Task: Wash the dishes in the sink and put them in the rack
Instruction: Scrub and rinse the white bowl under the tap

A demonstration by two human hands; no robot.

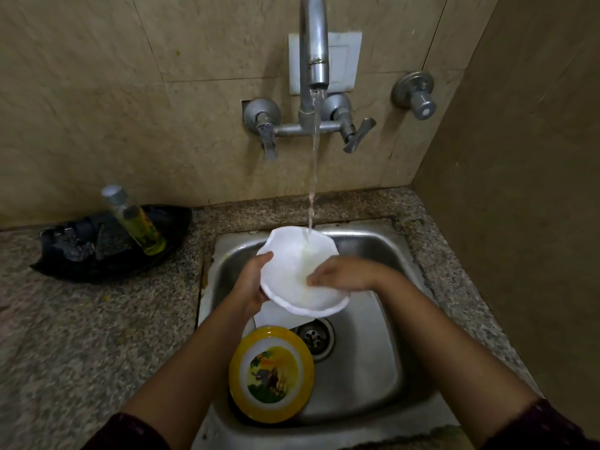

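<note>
A white scalloped plate (292,258) is tilted over the steel sink (373,378) under water running from the tap (313,43). My left hand (251,282) grips the plate's left rim. My right hand (341,275) lies on the plate's face with its fingers pressed to the wet surface. Below them a yellow-rimmed plate (271,373) with a picture in its middle leans in the sink's front left. Another white dish (276,316) lies partly hidden under the held plate.
A black tray (156,258) on the granite counter (81,336) at the left holds a bottle of yellow liquid (136,222) and dark scrubbers. The drain (316,337) shows in the sink's middle. Tiled walls close in behind and at the right.
</note>
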